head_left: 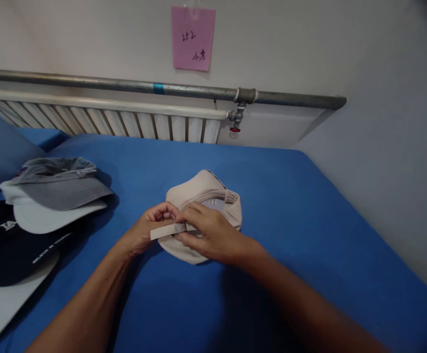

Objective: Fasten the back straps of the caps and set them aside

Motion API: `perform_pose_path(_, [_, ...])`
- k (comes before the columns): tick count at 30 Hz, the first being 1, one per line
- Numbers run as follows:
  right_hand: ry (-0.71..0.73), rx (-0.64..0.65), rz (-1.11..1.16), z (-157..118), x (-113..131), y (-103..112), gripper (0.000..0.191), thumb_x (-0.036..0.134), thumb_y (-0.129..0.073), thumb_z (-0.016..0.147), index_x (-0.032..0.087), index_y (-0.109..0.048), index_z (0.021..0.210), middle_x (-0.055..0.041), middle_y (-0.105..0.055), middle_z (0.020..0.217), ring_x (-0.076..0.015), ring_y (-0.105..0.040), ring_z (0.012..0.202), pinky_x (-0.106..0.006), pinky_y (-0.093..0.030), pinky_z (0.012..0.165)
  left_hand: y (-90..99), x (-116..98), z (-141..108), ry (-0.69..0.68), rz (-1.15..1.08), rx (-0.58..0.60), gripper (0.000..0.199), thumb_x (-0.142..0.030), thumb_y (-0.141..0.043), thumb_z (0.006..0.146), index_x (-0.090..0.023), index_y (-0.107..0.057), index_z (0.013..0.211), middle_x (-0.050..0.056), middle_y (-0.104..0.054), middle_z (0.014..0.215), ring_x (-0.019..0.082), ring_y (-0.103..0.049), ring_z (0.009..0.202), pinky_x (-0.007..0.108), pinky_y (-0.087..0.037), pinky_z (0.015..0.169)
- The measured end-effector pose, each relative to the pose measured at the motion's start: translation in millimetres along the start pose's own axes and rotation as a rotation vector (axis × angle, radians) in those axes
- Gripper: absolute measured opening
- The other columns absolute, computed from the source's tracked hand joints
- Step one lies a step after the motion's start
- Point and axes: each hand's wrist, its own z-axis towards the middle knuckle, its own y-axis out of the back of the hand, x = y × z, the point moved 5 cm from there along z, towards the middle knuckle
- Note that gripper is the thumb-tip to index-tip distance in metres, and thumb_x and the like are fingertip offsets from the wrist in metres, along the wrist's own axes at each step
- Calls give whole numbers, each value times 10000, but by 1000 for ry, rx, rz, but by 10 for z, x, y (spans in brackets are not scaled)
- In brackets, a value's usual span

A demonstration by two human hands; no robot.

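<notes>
A beige cap (199,185) lies on the blue surface (272,196) with its inside opening facing up. Its strap (162,232) sticks out to the left, and a small metal buckle (180,227) sits on it between my hands. My left hand (147,228) is closed on the strap near the buckle, its fingers curled. From the right, my right hand (211,230) pinches the strap beside the buckle, over the cap's opening. The fingertips of both hands nearly meet.
Grey and white caps (61,193) are piled at the left, beside a dark navy cap (18,250) and another white brim (13,304). Behind the blue surface are a white radiator (143,125), a metal pipe (125,84) with a red valve (234,130), and a pink note (193,39).
</notes>
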Motion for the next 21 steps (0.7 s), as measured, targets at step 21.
perform_pose_path(21, [-281,-233,568,10,-482,-88,185,225,-711,668,201,-573,789,56,-537,690,-94,-452,600,-236,-377,565,-145,-127,-68,-72,453,29,283,-344,-812,698,-159,-714,888,43,-672,815,180,-593,762,296,-464,690])
